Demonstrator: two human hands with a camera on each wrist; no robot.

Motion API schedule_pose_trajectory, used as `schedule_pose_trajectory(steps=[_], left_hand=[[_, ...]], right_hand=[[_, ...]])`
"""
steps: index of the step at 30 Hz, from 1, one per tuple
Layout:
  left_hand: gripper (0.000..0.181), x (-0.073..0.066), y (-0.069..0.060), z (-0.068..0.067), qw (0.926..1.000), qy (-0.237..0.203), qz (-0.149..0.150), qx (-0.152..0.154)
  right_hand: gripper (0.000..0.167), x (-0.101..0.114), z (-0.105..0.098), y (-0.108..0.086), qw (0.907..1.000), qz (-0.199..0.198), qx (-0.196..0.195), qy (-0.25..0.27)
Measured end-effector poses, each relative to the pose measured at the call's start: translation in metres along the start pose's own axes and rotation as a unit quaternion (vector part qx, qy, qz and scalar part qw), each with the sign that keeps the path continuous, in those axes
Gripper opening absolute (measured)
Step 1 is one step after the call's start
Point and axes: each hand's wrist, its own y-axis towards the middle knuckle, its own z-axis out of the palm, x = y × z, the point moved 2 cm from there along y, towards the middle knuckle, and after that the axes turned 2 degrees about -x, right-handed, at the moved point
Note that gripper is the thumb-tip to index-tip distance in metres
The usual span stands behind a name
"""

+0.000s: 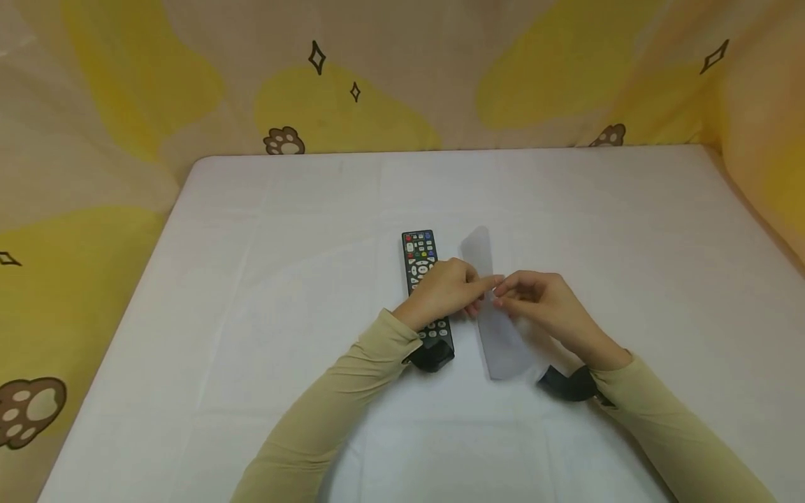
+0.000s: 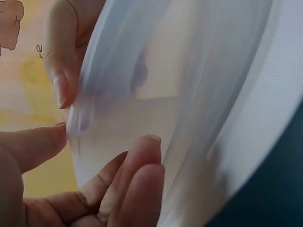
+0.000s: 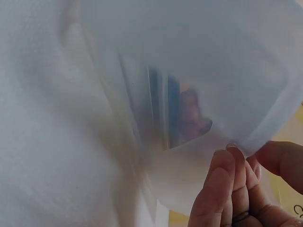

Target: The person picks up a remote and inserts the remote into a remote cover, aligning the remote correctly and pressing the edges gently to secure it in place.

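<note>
In the head view a translucent, soft-looking sleeve (image 1: pixel 502 346) stands on its long edge on the white table. My left hand (image 1: pixel 445 290) reaches over the black remote (image 1: pixel 419 244) and pinches the sleeve's upper edge, its thumb at the rim and the other fingers against one side in the left wrist view. From the right, my right hand (image 1: pixel 556 307) pinches the same edge close to the left thumb. Through the sleeve (image 3: pixel 222 61) in the right wrist view, an opening with blurred fingers behind it shows. The remote lies face up, partly hidden by my left hand and wrist.
A white cloth covers the table (image 1: pixel 283 209). Behind it and at both sides hangs a yellow and beige patterned curtain (image 1: pixel 402 77). Black straps or mounts (image 1: pixel 568 384) stick out below both wrists, the left one over the remote's lower end.
</note>
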Motion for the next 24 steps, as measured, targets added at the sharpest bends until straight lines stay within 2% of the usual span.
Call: schedule_pose_trajectory(steps=[7,15,17,20,22,24], left_hand=[[0.034,0.001,0.002,-0.001,0.9994,0.029,0.008,0.014],[0.026,0.000,0.003,-0.008,0.9958,0.053,0.061,0.043],[0.029,-0.001,0.003,-0.010,0.9950,0.044,0.071,0.054],[0.030,-0.002,0.003,-0.012,0.9935,0.007,0.082,0.078],[0.027,-0.002,0.003,-0.013,0.9924,-0.024,0.082,0.089],[0.022,-0.001,0.003,-0.013,0.9914,-0.057,0.072,0.093]], right_hand=[[0.018,-0.006,-0.004,0.001,0.9998,0.016,0.009,-0.002],[0.030,-0.015,-0.016,0.004,0.9975,0.051,-0.048,0.010],[0.031,-0.018,-0.017,0.006,0.9970,0.061,-0.039,0.027],[0.035,-0.021,-0.016,0.008,0.9959,0.073,-0.004,0.054],[0.037,-0.023,-0.015,0.009,0.9942,0.076,0.017,0.074],[0.037,-0.025,-0.016,0.009,0.9926,0.078,0.023,0.091]])
